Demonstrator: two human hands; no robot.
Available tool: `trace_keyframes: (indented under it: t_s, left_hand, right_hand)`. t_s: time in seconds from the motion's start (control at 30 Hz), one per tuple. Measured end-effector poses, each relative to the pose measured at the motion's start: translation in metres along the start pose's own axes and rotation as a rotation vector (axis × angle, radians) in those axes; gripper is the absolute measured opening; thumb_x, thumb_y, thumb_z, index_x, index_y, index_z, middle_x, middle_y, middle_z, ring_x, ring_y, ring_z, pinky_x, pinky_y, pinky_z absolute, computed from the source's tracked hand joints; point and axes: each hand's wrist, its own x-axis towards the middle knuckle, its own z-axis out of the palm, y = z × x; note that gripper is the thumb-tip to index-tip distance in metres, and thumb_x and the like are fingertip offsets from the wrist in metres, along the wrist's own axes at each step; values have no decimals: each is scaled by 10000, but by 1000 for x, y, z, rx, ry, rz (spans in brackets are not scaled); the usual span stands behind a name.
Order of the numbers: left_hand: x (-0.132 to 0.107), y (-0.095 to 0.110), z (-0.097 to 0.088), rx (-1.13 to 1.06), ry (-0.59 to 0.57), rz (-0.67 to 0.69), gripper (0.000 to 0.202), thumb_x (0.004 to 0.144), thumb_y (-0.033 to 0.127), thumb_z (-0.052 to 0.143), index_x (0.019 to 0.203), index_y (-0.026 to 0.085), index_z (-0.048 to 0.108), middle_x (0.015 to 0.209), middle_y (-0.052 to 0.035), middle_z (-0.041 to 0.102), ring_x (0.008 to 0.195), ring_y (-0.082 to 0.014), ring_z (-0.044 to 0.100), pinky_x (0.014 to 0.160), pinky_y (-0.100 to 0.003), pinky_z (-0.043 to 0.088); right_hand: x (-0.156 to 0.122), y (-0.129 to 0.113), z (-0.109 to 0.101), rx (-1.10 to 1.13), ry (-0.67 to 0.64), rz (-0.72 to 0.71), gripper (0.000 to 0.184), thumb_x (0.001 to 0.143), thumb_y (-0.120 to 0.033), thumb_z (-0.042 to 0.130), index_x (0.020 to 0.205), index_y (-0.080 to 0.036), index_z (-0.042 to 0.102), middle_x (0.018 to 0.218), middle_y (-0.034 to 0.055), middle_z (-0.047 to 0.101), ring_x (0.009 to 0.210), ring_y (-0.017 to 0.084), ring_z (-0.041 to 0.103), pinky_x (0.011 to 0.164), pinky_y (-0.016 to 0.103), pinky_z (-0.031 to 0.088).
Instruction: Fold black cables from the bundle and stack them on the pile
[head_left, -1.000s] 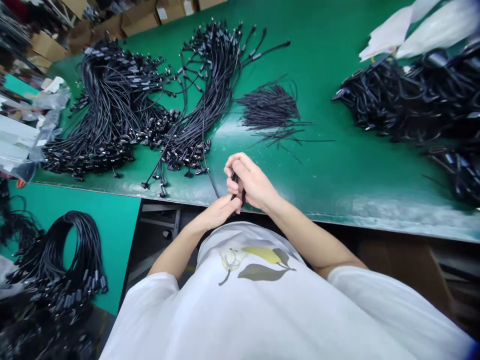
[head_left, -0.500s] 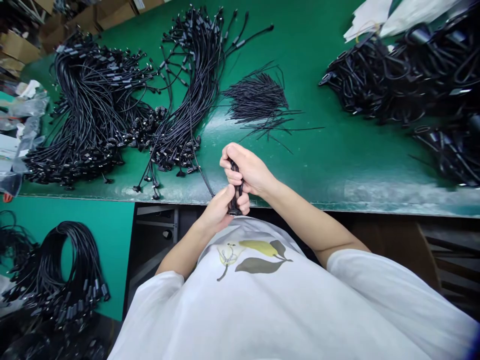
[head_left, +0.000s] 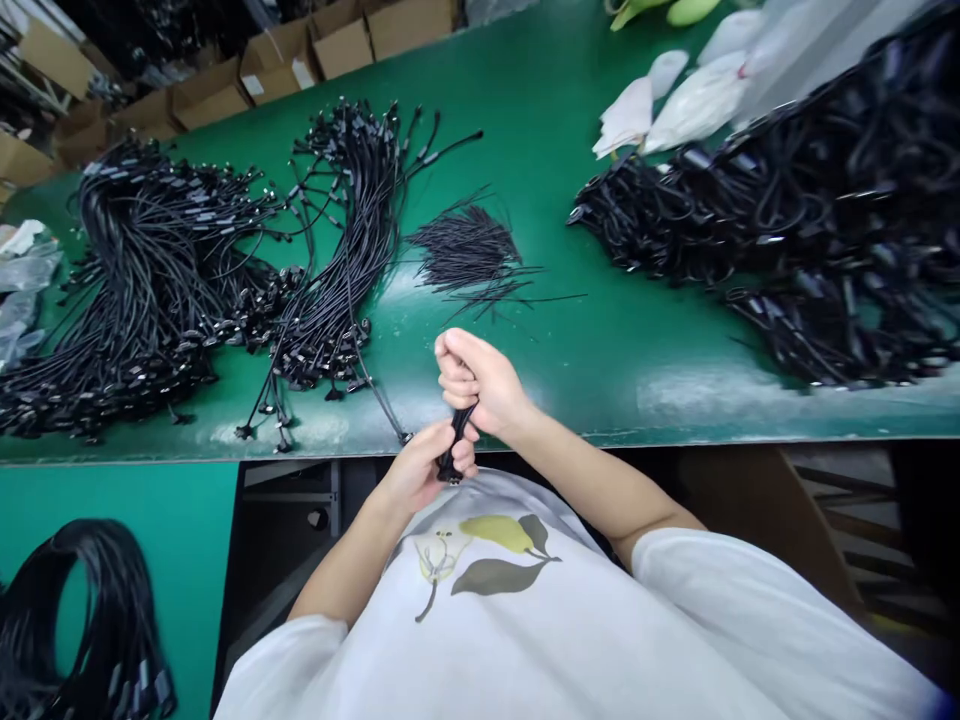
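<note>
A folded black cable (head_left: 460, 428) is gripped between my two hands just off the table's front edge. My left hand (head_left: 427, 465) wraps round its lower part, where a connector end pokes out below the fingers. Above it, my right hand (head_left: 480, 382) is closed in a fist round the upper part, hiding that end. Beyond my hands lies a pile of thin black ties (head_left: 472, 248). To the left of the ties rests a bunch of black cables (head_left: 360, 230) with connectors at both ends, and one loose cable end reaches close to my left hand.
A larger heap of black cables (head_left: 165, 260) spreads at the left. Many bundled cables (head_left: 787, 210) fill the right side, with white plastic bags (head_left: 697, 100) behind them. A coiled cable bundle (head_left: 112, 600) sits on the lower left surface. Cardboard boxes (head_left: 277, 65) line the back.
The view has turned a little to the right and up. My right hand has closed tighter round the top of the cable, and the folded cable is now tilted between my hands.
</note>
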Motion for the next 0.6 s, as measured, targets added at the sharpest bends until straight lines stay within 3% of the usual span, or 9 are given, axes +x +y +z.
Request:
trace_keyframes:
  t_s: [0.1,0.17,0.23,0.3,0.33,0.4,0.5,0.6]
  left_hand:
    - [-2,-12,-6,-9,16,-109,361,723,395,784,864,105,623,619,46,408,554,-67,411,590,-231,452]
    - [-5,-17,-13,-12,64,-156,359,719,394,789,820,103,604,594,59,375,513,-46,352,506,-179,371]
    - [-6,-17,-20,9,153,-91,365,709,395,796,764,107,579,574,68,358,485,-31,303,455,-154,289]
    - [-6,-10,-24,49,225,49,371,706,405,795,743,115,566,564,70,358,477,-27,292,443,-149,269]
    - [-5,-5,-23,72,237,109,372,710,412,790,739,119,563,561,71,356,476,-28,292,442,-148,270]
    - [0,7,-18,109,224,168,365,724,418,776,739,123,561,560,72,351,474,-29,288,439,-148,268]
    - [9,16,-5,128,174,174,351,744,413,759,740,125,559,570,67,357,477,-31,290,438,-149,267]
    - [16,15,6,123,162,214,342,758,415,746,773,118,577,586,62,367,485,-30,301,445,-149,267]
  right_hand:
    - [-9,10,-9,-142,-4,-13,296,848,-474,559,788,-197,476,494,-131,217,378,27,106,335,139,153]
    - [-15,11,-28,-410,-7,-49,297,882,-487,509,831,-195,513,503,-109,325,380,46,271,398,171,326]
    - [-19,-1,-57,-819,48,-174,257,898,-442,503,902,-192,563,629,-34,521,548,99,512,588,248,472]
    - [-18,-27,-94,-1274,247,-341,196,883,-367,538,945,-188,591,887,62,621,812,170,598,757,316,478]
    - [-15,-43,-114,-1483,406,-405,175,876,-336,544,940,-182,597,980,99,614,883,200,589,795,343,461]
    - [-7,-77,-150,-1803,624,-362,158,869,-298,547,934,-164,598,1055,147,591,938,246,565,802,369,434]
    - [2,-114,-181,-2044,528,-122,140,864,-293,548,839,-161,586,927,128,609,822,234,554,721,344,404]
    - [-6,-120,-178,-2097,379,-116,162,873,-317,526,799,-178,567,864,104,613,739,207,527,654,318,365]
